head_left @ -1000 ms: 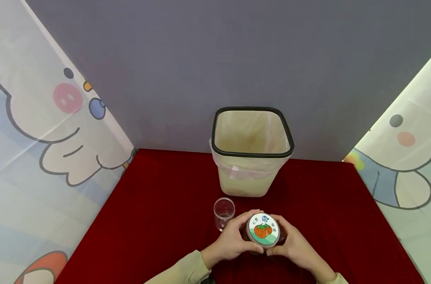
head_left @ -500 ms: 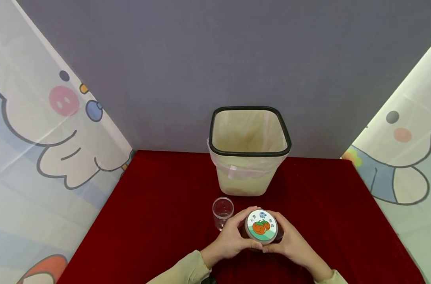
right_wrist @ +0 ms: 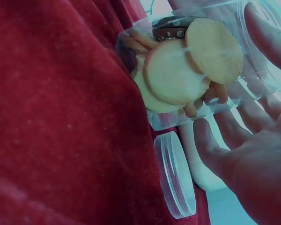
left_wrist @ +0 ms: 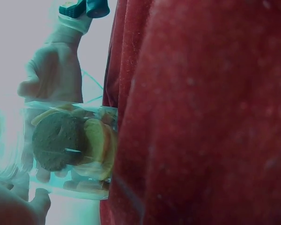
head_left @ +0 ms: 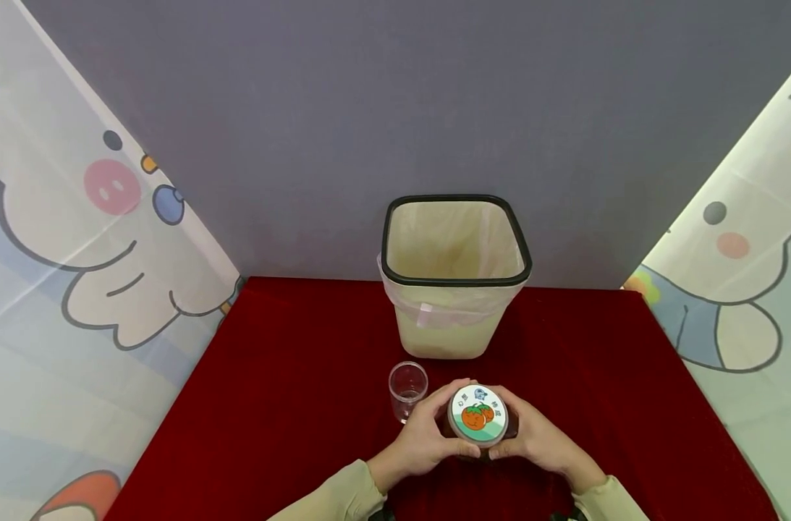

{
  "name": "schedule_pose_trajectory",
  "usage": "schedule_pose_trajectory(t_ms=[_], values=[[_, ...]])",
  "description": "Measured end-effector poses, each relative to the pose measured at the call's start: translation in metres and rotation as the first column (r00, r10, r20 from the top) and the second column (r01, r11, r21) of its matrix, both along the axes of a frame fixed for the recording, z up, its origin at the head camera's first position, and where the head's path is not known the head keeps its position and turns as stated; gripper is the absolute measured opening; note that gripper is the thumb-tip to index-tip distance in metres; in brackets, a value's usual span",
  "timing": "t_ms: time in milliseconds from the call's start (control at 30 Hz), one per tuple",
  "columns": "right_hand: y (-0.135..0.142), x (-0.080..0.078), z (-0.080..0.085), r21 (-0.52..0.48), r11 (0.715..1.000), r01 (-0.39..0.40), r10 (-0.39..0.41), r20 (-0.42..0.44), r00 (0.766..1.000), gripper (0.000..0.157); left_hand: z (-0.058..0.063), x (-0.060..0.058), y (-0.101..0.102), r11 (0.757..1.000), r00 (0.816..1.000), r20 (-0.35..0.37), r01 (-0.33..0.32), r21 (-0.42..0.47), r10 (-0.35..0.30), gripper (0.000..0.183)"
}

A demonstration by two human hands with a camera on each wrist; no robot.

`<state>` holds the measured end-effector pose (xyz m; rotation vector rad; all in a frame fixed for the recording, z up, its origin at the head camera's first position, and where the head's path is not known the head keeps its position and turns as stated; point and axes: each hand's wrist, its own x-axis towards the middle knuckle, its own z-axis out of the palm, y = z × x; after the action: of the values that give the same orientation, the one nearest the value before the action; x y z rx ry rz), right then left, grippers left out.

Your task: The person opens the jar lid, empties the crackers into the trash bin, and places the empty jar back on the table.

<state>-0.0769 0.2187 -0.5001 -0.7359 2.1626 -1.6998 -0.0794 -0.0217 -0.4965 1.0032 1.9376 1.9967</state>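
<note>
A clear plastic jar [left_wrist: 42,188] stands on the red cloth, topped by a round lid [head_left: 478,414] with orange fruit on it. Round biscuits [right_wrist: 214,50], pale and dark, show through its wall. My left hand [head_left: 426,438] grips the jar's left side high up, just under the lid. From the other side my right hand [head_left: 540,441] holds it, fingers at the back and thumb in front. The two thumbs come close together at the near side. Beside my left fingers stands a small clear cup [head_left: 408,387], partly hidden by that hand.
Behind the jar stands a cream bin [head_left: 457,329] with a black rim and a liner bag. Red cloth [head_left: 304,376] covers the table. A grey panel [head_left: 304,130] rises at the back, with cartoon-printed sheets [head_left: 30,304] at both sides.
Both hands keep their hold on the jar, which has shifted very slightly away from me. My right thumb has moved a little. The head view has drifted slightly.
</note>
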Motion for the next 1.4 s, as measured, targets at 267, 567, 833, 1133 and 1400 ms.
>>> schedule_pose_trajectory(t_ms=[267,567,833,1133,1400], values=[[-0.005,0.006,-0.004,-0.025,0.998,0.065,-0.066,-0.017,0.998,0.082,-0.001,0.001,0.0,1.0,1.0,-0.01,-0.018,-0.005,0.018,0.089],[-0.014,0.016,-0.006,0.0,0.974,0.227,-0.227,-0.025,0.974,0.089,0.0,0.002,0.0,0.999,0.998,-0.032,-0.047,-0.013,0.046,0.091],[-0.025,0.022,-0.007,0.014,0.937,0.35,-0.347,-0.101,0.932,0.082,-0.001,0.002,0.0,0.996,0.994,-0.069,-0.082,-0.024,0.08,0.089],[-0.021,0.019,-0.003,0.024,0.957,0.289,-0.287,-0.066,0.956,0.087,0.0,0.004,0.0,0.993,0.991,-0.078,-0.114,-0.025,0.112,0.09],[0.004,0.0,-0.007,-0.13,0.991,-0.03,0.042,0.087,0.995,0.079,-0.001,0.003,0.001,0.992,0.989,-0.083,-0.124,-0.036,0.121,0.091]])
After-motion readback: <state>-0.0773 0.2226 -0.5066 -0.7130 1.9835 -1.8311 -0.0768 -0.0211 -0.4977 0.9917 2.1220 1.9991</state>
